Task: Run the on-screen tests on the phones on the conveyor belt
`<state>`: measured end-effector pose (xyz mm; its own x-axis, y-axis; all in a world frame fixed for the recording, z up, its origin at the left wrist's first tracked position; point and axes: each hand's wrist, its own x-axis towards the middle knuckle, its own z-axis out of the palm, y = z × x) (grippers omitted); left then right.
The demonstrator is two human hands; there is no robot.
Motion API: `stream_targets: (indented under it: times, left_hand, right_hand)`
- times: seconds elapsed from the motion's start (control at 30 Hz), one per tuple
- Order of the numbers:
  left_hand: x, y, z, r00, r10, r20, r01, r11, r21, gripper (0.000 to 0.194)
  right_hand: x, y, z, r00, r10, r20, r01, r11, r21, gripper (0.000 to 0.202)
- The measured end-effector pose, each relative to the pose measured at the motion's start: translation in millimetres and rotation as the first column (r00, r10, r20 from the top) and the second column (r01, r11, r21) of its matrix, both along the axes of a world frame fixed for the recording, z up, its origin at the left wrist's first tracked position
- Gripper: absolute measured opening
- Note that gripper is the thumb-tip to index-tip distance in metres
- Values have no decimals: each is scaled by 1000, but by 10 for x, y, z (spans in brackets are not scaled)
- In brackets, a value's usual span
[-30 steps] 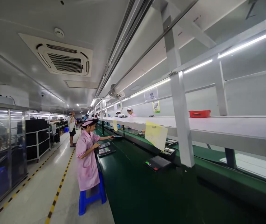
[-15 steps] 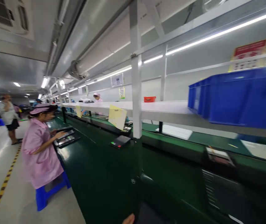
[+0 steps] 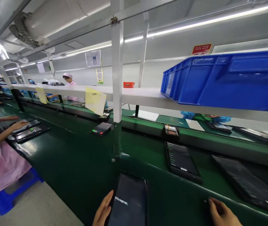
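Observation:
A black tablet [image 3: 134,196] lies in front of me, its dark screen lit with a short line of white text. My left hand [image 3: 103,209] grips the tablet's left edge, fingers curled along its side. To the right, my right hand [image 3: 224,213] is closed in a pinch just above the green bench. A small dark item with a pale spot shows at its fingertips, too small to name. Beyond the hands are a second tablet [image 3: 182,158] with lines of text on its screen and a larger dark tablet [image 3: 249,179].
A white post [image 3: 117,72] rises from the green bench [image 3: 77,169]. Above the bench, a white shelf [image 3: 145,93] carries a blue bin [image 3: 228,78] and a red box [image 3: 128,84]. At left, a co-worker in pink [image 3: 1,153] handles tablets. Blue sleeves [image 3: 220,118] show across the bench.
The view has swung right and down. More of the tablet before me now shows, with my left hand at its edge. My right hand has come into view.

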<state>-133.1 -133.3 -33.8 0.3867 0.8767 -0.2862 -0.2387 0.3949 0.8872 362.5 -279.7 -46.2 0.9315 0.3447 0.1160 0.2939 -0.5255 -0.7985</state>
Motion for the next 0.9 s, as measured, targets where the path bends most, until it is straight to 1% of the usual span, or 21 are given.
stream_targets:
  times: [0.03,0.1,0.17,0.2,0.23,0.27,0.33,0.37,0.4,0.47,0.5,0.53,0.57,0.63,0.7,0.73,0.8,0.9]
  left_hand:
    - [-16,0,-6,1000,-2,-10,2,1000,19,70]
    - [-45,11,-17,1000,-20,-9,20,998,53,66]
    - [-66,27,-21,997,-71,13,70,996,59,61]
    - [-71,32,-21,995,-93,25,91,994,61,58]
    - [-73,33,-19,994,-101,38,99,993,57,56]
    - [-72,32,-16,994,-94,54,90,994,60,54]
    - [-64,19,-4,994,-46,94,36,994,103,51]
    - [-60,11,4,993,-39,116,26,993,113,50]
    - [-56,3,13,990,-47,137,32,993,115,49]
    - [-51,-6,31,981,-97,170,79,991,112,48]
    - [-48,-8,35,977,-109,181,89,989,115,49]
    - [-44,-7,33,976,-107,191,84,989,125,49]
    - [-39,-3,23,976,-93,196,65,987,147,51]
    - [-24,7,-24,978,-68,195,26,977,210,59]
    - [-2,19,-98,979,-76,187,25,964,263,66]
    - [12,25,-139,980,-85,182,29,956,291,67]
    - [42,34,-209,981,-98,169,34,938,346,67]
    - [57,49,-247,986,-79,147,17,924,383,69]
  right_hand:
    - [-34,5,18,999,8,53,-8,1000,-7,38]
    - [-103,31,57,968,18,252,-17,1000,-6,47]
    - [-195,90,115,878,25,478,-35,999,12,54]
    - [-258,140,158,837,31,547,-53,998,25,56]
    - [-338,206,214,820,45,571,-87,995,46,56]
    - [-437,292,283,830,76,552,-141,987,76,56]
    - [-699,523,457,881,194,432,-286,945,160,53]
    - [-859,667,556,890,288,354,-375,904,204,51]
    - [-1035,828,658,868,406,286,-473,851,227,49]
    - [-1402,1182,849,768,612,192,-640,716,278,44]
    - [-1576,1368,927,713,685,151,-693,656,299,39]
    - [-1732,1555,990,674,732,98,-720,623,306,33]
    - [-1865,1737,1032,665,746,27,-719,631,292,25]
    - [-2047,2071,1055,691,712,-125,-674,698,242,16]
    - [-2132,2333,1009,708,654,-265,-626,756,192,20]
    - [-2151,2428,971,698,635,-331,-614,769,178,25]
    - [-2170,2544,893,643,601,-475,-607,778,163,36]
    - [-2202,2571,816,501,600,-623,-626,749,218,47]
